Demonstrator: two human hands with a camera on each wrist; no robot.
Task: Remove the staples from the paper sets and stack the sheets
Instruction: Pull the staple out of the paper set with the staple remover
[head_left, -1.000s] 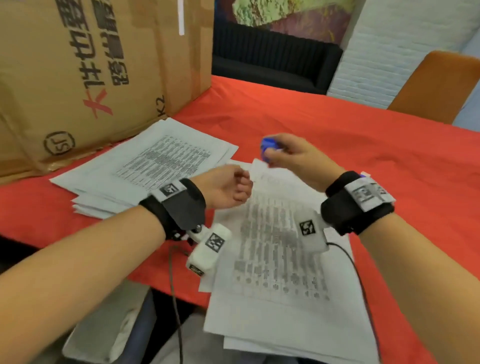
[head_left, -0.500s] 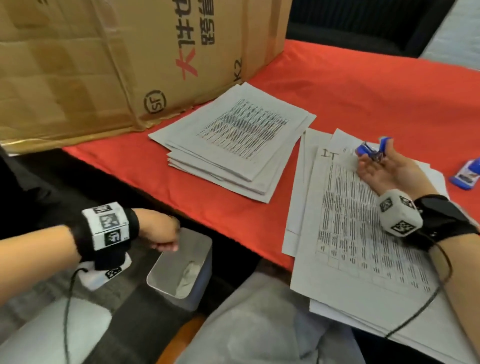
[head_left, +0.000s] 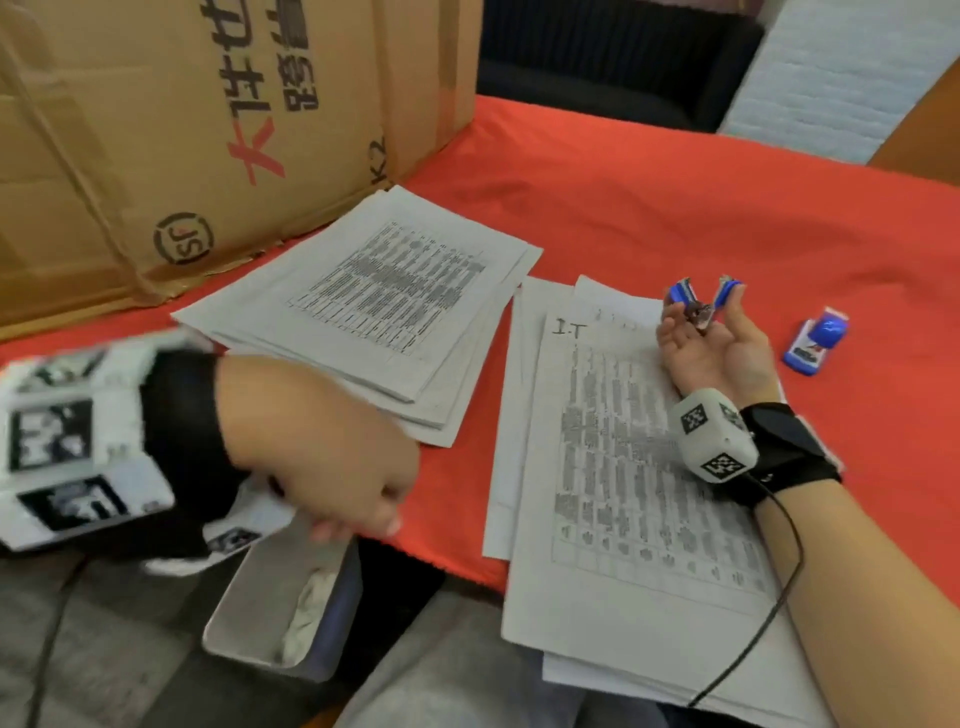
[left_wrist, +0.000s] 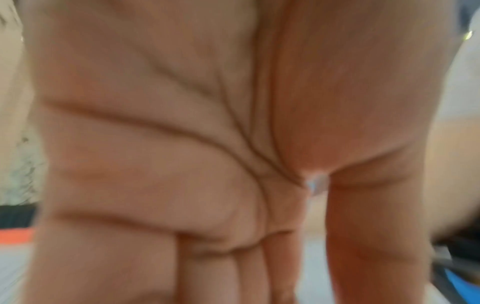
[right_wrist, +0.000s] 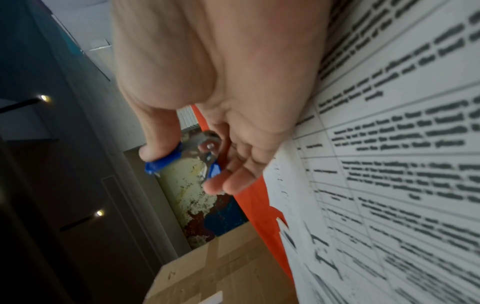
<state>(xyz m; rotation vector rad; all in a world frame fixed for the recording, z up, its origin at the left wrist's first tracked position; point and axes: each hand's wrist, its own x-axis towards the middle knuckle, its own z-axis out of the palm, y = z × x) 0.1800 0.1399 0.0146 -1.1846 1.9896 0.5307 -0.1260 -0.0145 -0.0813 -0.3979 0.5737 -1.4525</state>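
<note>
My right hand (head_left: 707, 326) rests palm up on the top sheet of a printed paper set (head_left: 623, 467) marked "I.T". Its thumb and fingers pinch a blue staple remover (head_left: 701, 304), whose metal claws stand spread apart; the right wrist view shows the staple remover (right_wrist: 202, 150) between thumb and fingertips. My left hand (head_left: 358, 522) hovers, blurred, at the table's near edge with its fingers hanging down loosely and nothing in them. In the left wrist view its bare palm (left_wrist: 182, 144) fills the picture. A stack of loose sheets (head_left: 374, 301) lies at the left.
A large cardboard box (head_left: 182, 130) stands behind the stack on the red tablecloth (head_left: 649, 197). A blue stapler (head_left: 818, 340) lies right of my right hand. A metal bin (head_left: 228, 597) with crumpled scraps sits below the table edge under my left hand.
My left hand went down from the paper set to the bin and has now risen up and right toward the table edge. The right hand turned palm up onto the paper, still with the remover.
</note>
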